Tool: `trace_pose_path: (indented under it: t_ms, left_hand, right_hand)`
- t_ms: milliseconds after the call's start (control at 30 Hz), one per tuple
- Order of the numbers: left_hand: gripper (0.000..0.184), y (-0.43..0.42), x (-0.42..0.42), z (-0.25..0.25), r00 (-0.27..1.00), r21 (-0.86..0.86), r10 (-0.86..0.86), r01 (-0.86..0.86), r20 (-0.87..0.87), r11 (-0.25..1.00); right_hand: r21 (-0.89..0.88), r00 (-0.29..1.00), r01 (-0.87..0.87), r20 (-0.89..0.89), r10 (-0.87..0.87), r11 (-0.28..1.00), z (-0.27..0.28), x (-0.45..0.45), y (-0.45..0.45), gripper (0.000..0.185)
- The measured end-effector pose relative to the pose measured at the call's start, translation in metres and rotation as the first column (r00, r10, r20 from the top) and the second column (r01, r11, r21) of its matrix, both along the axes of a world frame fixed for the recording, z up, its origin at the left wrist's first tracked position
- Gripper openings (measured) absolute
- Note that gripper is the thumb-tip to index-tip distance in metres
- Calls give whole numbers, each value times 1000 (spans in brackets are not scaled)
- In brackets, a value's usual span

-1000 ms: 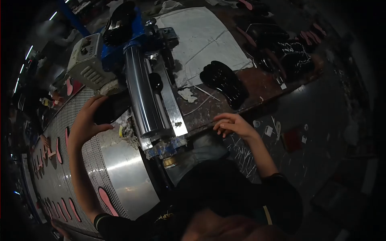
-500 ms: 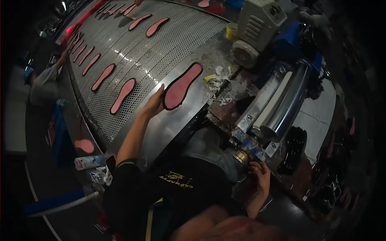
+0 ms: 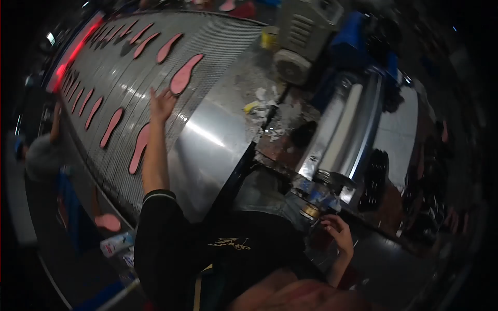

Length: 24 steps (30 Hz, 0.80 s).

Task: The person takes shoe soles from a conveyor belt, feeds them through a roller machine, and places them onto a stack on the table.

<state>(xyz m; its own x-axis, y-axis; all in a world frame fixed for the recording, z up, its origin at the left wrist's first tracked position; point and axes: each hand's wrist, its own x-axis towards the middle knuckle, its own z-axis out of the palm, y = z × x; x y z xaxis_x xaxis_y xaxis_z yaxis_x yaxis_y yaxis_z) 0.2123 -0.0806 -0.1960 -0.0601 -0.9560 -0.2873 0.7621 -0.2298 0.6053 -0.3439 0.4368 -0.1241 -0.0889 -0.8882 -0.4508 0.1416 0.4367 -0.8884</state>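
A pink shoe sole with a dark rim [image 3: 185, 75] lies on the conveyor's mesh belt [image 3: 218, 49]. My left hand [image 3: 163, 105] is at its heel end, thumb and fingers spread; whether a fingertip still touches the sole cannot be made out. Another pink sole [image 3: 138, 153] is partly hidden behind my left forearm. My right hand [image 3: 338, 232] hangs beside the roller machine [image 3: 334, 135], near its brass-coloured fitting [image 3: 310, 211]. Its fingers are loosely bent and apart, with nothing visible in them.
Several more pink soles run in two rows up the belt towards a red light [image 3: 78, 50]. A smooth metal plate [image 3: 207, 140] edges the belt. White scraps [image 3: 264, 106] lie near a grey motor housing [image 3: 303, 31]. Another person [image 3: 49, 158] stands across at the left.
My left hand has moved up and left, from the metal plate to the belt, and let go of the sole there. My right hand stays by the roller machine. The view has shifted.
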Motion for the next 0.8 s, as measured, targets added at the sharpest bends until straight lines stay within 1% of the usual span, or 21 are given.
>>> trace_pose_path:
  t_ms: [33,67,100,133,167,200,267,300,333,400,433,467,500,533,567,600,633,667,733,767,800]
  left_hand:
    - [87,-8,15,-8,992,129,76,-88,98,988]
    - [62,-12,36,-26,983,220,156,-174,98,960]
    - [62,-64,-48,-21,996,213,-5,-14,88,977]
    - [61,-38,-59,-32,974,208,-194,167,119,964]
    - [60,-5,-74,-41,917,207,-368,334,153,919]
    - [58,21,-80,-47,843,209,-503,465,191,860]
    - [56,71,-86,-52,703,226,-658,618,269,753]
    - [55,90,-83,-52,655,236,-692,652,305,721]
    - [54,115,-93,-52,613,238,-712,676,343,697]
    - [51,147,-119,-46,537,250,-731,706,422,663]
    - [50,159,-133,-42,502,255,-732,715,461,651]
    - [49,168,-146,-39,470,258,-728,722,499,642]
    - [48,179,-161,-36,439,262,-721,725,536,637]
    - [47,206,-161,-34,411,265,-710,726,572,634]
    - [45,218,-170,-31,383,269,-696,724,608,635]
    - [44,222,-184,-27,356,274,-679,721,643,637]
    - [43,241,-189,-24,327,276,-658,716,678,641]
    - [42,254,-188,-21,299,277,-635,712,713,646]
    - [40,270,-192,-13,240,277,-584,703,775,655]
    - [38,288,-196,-12,207,281,-561,697,802,659]
    - [37,299,-199,-9,173,290,-539,688,825,665]
  right_hand:
    - [-2,999,-49,-13,49,999,5,-2,8,39]
    - [48,999,-27,20,26,998,10,-6,20,39]
    - [89,998,13,60,-19,996,16,-9,32,39]
    - [42,1000,12,-24,-11,999,28,-15,37,38]
    - [14,994,0,-110,2,1000,43,-25,41,38]
    - [-49,988,68,-139,-74,996,53,-38,45,35]
    - [-180,948,220,-191,-253,959,69,-73,47,31]
    - [-188,896,300,-279,-344,935,79,-98,42,31]
    - [-243,848,386,-285,-446,890,73,-127,39,29]
    - [-301,734,480,-377,-565,824,42,-201,29,32]
    - [-386,595,444,-547,-588,808,15,-248,25,36]
    - [-463,420,385,-682,-598,798,-7,-295,21,40]
    - [-387,268,410,-815,-514,826,-15,-333,15,49]
    - [-313,111,442,-911,-398,841,-20,-365,8,58]
    - [-320,121,434,-906,-406,842,-22,-390,3,58]
    - [-144,50,515,-979,-197,845,-23,-412,-2,66]
    - [20,-1,599,-1000,27,800,-27,-429,-7,73]
    - [9,3,587,-1000,9,809,-31,-441,-8,73]
    - [161,128,667,-987,101,728,-37,-460,-9,82]
    - [154,132,656,-987,89,739,-35,-467,-11,82]
    - [193,199,638,-977,82,746,-24,-467,-12,84]
